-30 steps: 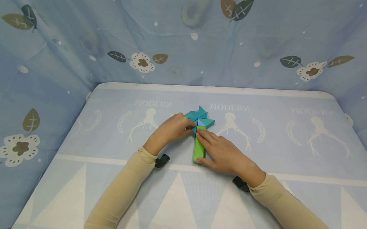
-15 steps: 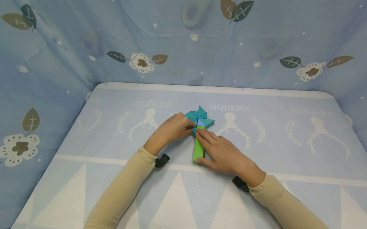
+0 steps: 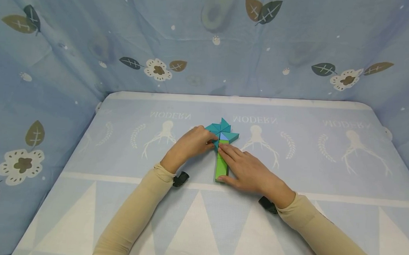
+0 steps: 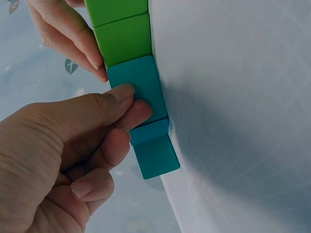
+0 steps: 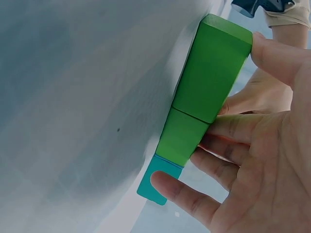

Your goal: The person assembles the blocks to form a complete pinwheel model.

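Teal triangular blocks (image 3: 226, 125) form a pinwheel shape on the table, with a light blue triangular face (image 3: 224, 136) near its centre. Green blocks (image 3: 221, 169) run in a straight line from it toward the person. My left hand (image 3: 193, 141) has curled fingers, and its thumb and index fingertip pinch close together at the teal block (image 4: 150, 77) beside the green row. My right hand (image 3: 248, 169) lies along the row with fingers extended, its thumb at the near end of the long green block (image 5: 214, 68). One fingertip (image 5: 163, 180) overlaps a teal block in the right wrist view.
A patterned cloth (image 3: 289, 230) covers the table, and blue printed fabric (image 3: 208, 40) hangs behind and at the sides. Dark wrist devices (image 3: 181, 179) sit under both wrists, near the tan sleeves (image 3: 137, 212).
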The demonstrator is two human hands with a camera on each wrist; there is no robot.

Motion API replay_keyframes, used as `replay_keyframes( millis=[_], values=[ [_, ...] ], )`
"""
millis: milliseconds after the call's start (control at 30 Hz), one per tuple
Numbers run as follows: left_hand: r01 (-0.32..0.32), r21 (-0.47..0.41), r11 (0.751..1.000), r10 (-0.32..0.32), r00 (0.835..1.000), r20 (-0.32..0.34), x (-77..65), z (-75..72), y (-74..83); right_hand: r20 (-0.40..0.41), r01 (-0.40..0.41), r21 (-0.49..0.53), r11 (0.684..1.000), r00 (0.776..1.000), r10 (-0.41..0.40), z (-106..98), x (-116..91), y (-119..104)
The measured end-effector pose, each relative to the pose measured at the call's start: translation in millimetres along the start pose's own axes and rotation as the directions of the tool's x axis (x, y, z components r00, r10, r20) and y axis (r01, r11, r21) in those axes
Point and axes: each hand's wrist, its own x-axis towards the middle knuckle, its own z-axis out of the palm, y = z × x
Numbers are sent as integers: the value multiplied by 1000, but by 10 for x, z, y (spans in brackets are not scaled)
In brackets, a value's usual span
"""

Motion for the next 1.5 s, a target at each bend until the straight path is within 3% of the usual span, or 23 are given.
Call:
replay_keyframes(
  millis=[400,667,1500],
  values=[
    [-48,18,999,48,999,-24,-18,28,-19,8,-1,20,1000,1000,1,39,3,5],
    [-49,0,999,49,998,-27,-16,58,-14,15,4,55,998,1000,-5,49,-25,3],
    [-39,9,999,39,999,-23,-6,26,-20,7,7,33,999,1000,-7,21,3,8]
  ],
)
